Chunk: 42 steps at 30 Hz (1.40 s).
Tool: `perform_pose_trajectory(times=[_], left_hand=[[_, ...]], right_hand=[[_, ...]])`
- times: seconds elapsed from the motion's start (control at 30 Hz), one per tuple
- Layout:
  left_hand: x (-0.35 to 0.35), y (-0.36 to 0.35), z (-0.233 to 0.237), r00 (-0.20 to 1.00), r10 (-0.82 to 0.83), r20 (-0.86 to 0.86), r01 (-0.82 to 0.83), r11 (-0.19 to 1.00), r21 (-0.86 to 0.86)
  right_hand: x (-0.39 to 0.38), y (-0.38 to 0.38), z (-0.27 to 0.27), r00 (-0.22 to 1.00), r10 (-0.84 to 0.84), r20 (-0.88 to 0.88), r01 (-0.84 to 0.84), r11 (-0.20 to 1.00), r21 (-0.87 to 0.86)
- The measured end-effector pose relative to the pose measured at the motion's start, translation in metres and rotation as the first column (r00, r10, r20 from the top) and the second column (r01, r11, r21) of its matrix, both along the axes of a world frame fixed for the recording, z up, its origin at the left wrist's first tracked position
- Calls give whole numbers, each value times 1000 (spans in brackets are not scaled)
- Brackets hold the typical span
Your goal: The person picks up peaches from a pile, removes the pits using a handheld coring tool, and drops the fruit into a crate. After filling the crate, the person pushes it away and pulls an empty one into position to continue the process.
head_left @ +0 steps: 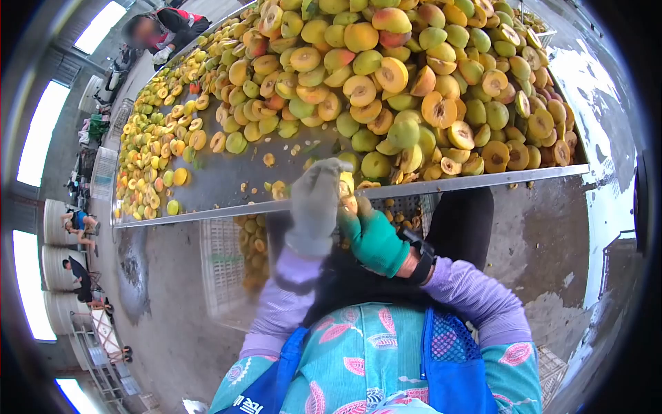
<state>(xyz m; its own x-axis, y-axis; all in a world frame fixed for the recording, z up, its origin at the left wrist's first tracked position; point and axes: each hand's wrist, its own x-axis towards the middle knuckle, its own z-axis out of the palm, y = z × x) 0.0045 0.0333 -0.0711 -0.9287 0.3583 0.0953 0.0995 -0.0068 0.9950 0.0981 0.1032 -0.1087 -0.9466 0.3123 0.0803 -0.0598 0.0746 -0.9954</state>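
My left hand (316,200), in a pale grey glove, is closed at the near edge of the metal table (414,187). Its fingers are round a yellow fruit piece (346,185). My right hand (374,238), in a green glove with yellowish fingertips, meets it from the right and pinches the lower end of the same fruit. Whether a tool is between the hands cannot be made out. Halved yellow-green fruits (393,74) with brown centres are heaped on the table beyond both hands. Small scraps (278,190) lie beside my left hand.
Below the table edge stand a white crate (224,269) and a dark crate holding fruit pieces (407,210). My knees are under the edge. Another person (169,31) bends at the table's far left. More people and round tubs (58,265) are at the left.
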Motion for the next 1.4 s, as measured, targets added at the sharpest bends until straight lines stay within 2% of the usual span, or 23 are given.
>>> perform_pose_trajectory(times=[0.07,0.1,0.17,0.2,0.27,0.3,0.33,0.43,0.47,0.5,0.57,0.6,0.67,0.77,0.83,0.87,0.93,1.0,1.03,1.1,1.13,1.2,1.4], left_hand=[[-4,-5,10,998,-60,17,61,996,-72],[-6,-7,15,996,-90,26,93,990,-108],[2,5,10,970,59,236,-111,971,213],[9,7,12,976,105,191,-146,965,218],[2,2,-1,994,34,-102,-26,996,80],[-2,-2,-5,998,-13,-59,16,998,53],[-6,-6,-8,998,-58,-15,59,998,26],[-14,-1,0,988,-95,126,92,995,27],[-9,3,5,941,-56,335,-5,984,177],[-10,5,0,943,-36,330,-36,977,209],[-19,7,-23,943,-6,332,-89,959,270],[-29,-4,-36,984,-50,171,38,997,74],[-34,-10,-18,979,-175,-108,139,950,-281],[-2,-10,26,930,-197,309,181,980,79],[5,-8,33,876,-189,443,91,968,233],[0,-8,11,910,-215,356,99,943,317],[-8,-12,-16,954,-158,256,95,965,243],[-12,-13,-28,932,-185,311,67,932,356],[-9,-12,-25,966,-106,238,45,968,246],[-1,-5,-14,998,26,62,-28,999,31],[1,-1,-7,996,-10,91,0,994,107],[3,6,3,986,-79,144,39,965,258],[7,9,-5,997,-40,64,25,973,227]], right_hand=[[-3,-1,-11,991,-33,-129,35,999,13],[-3,-6,-10,993,-71,-95,71,997,-3],[-11,-16,-2,988,-147,-46,146,989,-27],[-10,-12,0,996,-88,14,89,996,-24],[-6,8,1,996,24,90,-37,989,145],[-3,17,2,987,79,142,-110,968,224],[-2,23,7,978,127,166,-159,966,203],[-6,0,5,999,-30,20,32,995,-99],[-8,-1,9,998,-21,58,29,989,-142],[-9,-3,12,995,-12,97,30,982,-185],[-11,10,10,979,-61,193,44,995,90],[-15,20,3,988,-23,150,9,995,95],[-27,20,-13,988,-150,47,152,988,-37],[-22,36,7,962,-270,-44,252,936,-245],[-11,30,-6,969,-196,-150,210,974,87],[-4,27,1,975,-159,-156,190,960,208],[11,21,25,991,-133,-2,128,956,265],[10,23,30,996,-83,35,78,989,123],[9,22,31,997,-58,49,56,997,47],[9,16,22,993,-116,24,110,979,173],[10,15,19,990,-142,10,136,962,238],[9,15,21,992,-125,33,122,988,94],[6,15,24,997,-50,64,60,984,-166]])
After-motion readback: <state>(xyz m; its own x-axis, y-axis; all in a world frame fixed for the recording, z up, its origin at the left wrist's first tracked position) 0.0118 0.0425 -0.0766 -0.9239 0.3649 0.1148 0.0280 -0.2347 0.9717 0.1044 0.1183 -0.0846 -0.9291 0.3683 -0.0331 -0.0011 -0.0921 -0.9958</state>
